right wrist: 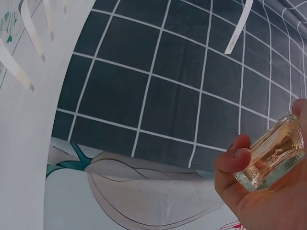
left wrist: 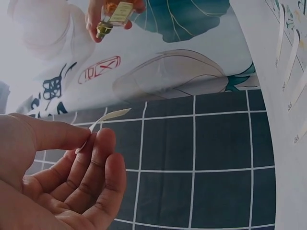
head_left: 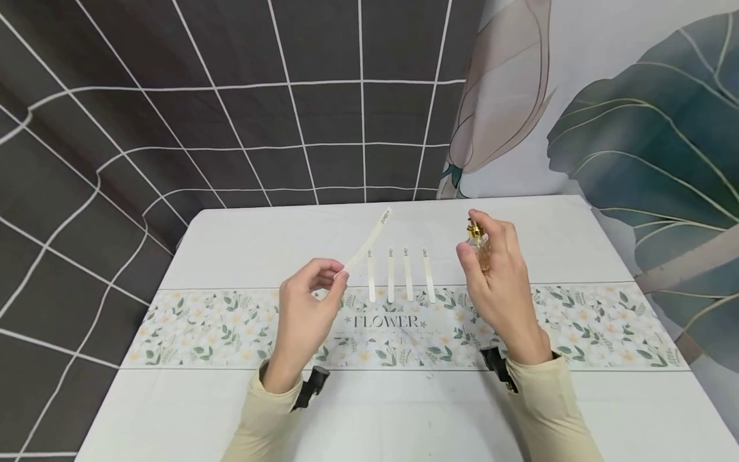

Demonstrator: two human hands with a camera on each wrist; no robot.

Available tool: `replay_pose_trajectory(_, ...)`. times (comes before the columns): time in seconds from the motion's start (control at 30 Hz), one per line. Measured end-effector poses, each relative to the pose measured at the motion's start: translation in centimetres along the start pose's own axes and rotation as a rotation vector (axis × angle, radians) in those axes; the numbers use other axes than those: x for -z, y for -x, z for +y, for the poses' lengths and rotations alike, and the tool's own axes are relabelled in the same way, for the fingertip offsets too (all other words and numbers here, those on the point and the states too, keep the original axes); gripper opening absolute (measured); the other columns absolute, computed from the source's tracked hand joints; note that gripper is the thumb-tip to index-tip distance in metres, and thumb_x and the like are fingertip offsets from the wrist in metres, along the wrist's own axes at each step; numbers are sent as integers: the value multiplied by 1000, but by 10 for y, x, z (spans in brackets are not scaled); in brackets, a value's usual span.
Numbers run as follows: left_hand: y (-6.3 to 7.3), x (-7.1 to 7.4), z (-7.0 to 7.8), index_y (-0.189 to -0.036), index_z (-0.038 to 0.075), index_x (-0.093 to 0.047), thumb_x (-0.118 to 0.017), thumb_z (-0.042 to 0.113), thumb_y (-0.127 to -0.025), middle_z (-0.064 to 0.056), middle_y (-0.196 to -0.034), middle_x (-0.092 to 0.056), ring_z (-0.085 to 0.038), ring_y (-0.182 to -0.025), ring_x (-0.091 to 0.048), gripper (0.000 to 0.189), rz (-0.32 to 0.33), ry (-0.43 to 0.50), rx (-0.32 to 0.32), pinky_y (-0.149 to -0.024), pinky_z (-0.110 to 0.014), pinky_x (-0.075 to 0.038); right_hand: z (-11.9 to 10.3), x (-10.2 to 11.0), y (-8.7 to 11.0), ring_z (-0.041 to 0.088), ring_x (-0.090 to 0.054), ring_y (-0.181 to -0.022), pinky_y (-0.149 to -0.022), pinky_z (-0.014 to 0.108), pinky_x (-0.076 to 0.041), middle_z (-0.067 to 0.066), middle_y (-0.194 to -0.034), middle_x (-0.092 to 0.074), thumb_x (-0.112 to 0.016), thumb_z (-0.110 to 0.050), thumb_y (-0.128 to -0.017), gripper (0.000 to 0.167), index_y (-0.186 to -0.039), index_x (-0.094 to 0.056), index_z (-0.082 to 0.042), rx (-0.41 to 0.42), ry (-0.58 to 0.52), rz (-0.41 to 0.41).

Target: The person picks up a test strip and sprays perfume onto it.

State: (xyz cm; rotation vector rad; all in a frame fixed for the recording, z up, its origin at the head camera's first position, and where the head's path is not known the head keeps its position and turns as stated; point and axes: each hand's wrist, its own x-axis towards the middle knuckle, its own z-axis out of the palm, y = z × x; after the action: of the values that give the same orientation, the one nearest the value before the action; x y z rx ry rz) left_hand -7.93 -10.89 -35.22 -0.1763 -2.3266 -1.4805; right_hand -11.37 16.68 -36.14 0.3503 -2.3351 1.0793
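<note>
Paper strip [head_left: 368, 242] and glass bottle [head_left: 482, 249] are both in hand, seen together from the head: the left hand [head_left: 310, 307] pinches the strip's near end between thumb and fingers, and the right hand [head_left: 503, 292] grips the bottle, fingers curled round it and one fingertip on its gold sprayer top [head_left: 475, 228]. Strip and bottle are well apart. Only from the head can the four other strips [head_left: 408, 274] be seen whole, side by side between the hands, their lower ends reaching the floral band [head_left: 213, 327] of the white tabletop [head_left: 167, 410], just above the word FLOWER [head_left: 385, 321].

From the left wrist, the pinched strip shows as a curve, and the bottle, tilted with its sprayer lowest, turns out a pale label [left wrist: 122, 12] that the head view does not show. That view also takes in a red seal mark [left wrist: 99, 69] and black characters [left wrist: 53, 89] on the patterned cloth [head_left: 664, 128].

From the right wrist, the sprayer is hidden, but the bottle's thick clear base and amber contents come up close; of the pinched strip, only its far part with small print appears, against the dark grid cloth [head_left: 335, 115].
</note>
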Motion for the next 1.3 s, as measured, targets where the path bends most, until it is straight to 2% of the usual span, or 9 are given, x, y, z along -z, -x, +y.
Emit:
replay_pose_trajectory(0.1, 2, 1, 2, -97, 4, -73, -74, 0, -90, -4, -82, -74, -15, -76, -70, 9, 0, 12, -4, -80, -31, -59, -1, 0, 2, 23, -44, -81, -71, 42, -38, 24, -130, -51, -54, -29, -106, 47, -151, -46, -18, 9, 5, 1)
replay_pose_trajectory(0.33, 5, -3, 5, -97, 6, -73, -74, 1, -90, -3, -81, -74, -15, -76, -71, 8, -27, 3, -9, -80, -34, -59, -3, -5, 0, 23, -45, -86, -76, 41, -37, 24, -127, -53, -58, -23, -104, 46, -148, -48, -14, 33, -22, -3)
replay_pose_trajectory(0.4, 5, -3, 6, -97, 5, -73, -74, 1, -90, -3, -81, -74, -15, -76, -71, 8, -25, 5, -14, -80, -35, -59, -4, -7, 0, 23, -42, -82, -73, 40, -36, 24, -126, -52, -59, -22, -104, 45, -147, -48, -14, 35, -25, 3)
replay_pose_trajectory(0.67, 6, -5, 6, -98, 5, -73, -74, 3, -91, -3, -83, -74, -15, -76, -71, 8, -37, 9, -49, -78, -35, -58, -8, -12, 2, 27, -46, -89, -76, 41, -37, 24, -127, -53, -57, -20, -103, 43, -145, -49, -13, 44, -50, 41)
replay_pose_trajectory(0.83, 7, -6, 8, -98, 6, -73, -74, 2, -90, -2, -83, -74, -14, -76, -71, 9, -37, 10, -50, -77, -35, -57, -8, -14, 2, 25, -44, -86, -74, 39, -36, 23, -127, -54, -58, -19, -103, 43, -145, -49, -13, 46, -55, 44)
replay_pose_trajectory(0.93, 7, -7, 9, -99, 6, -73, -74, 2, -90, -2, -83, -75, -14, -76, -71, 9, -47, 16, -48, -78, -35, -57, -7, -16, 2, 27, -46, -88, -74, 40, -36, 23, -127, -54, -58, -19, -102, 43, -144, -50, -12, 42, -57, 48)
replay_pose_trajectory(1.17, 9, -9, 10, -99, 6, -73, -75, 3, -90, -1, -83, -74, -13, -75, -70, 10, -56, 10, -51, -79, -36, -56, -5, -18, 2, 36, -56, -112, -91, 49, -43, 24, -129, -53, -57, -22, -103, 41, -142, -50, -9, 26, -78, 68)
replay_pose_trajectory(1.3, 10, -9, 10, -99, 6, -73, -74, 3, -90, 0, -83, -74, -13, -75, -70, 9, -59, 2, -50, -79, -37, -56, -6, -19, 2, 34, -55, -107, -87, 47, -43, 25, -129, -52, -55, -28, -105, 43, -144, -49, -10, 18, -86, 81)
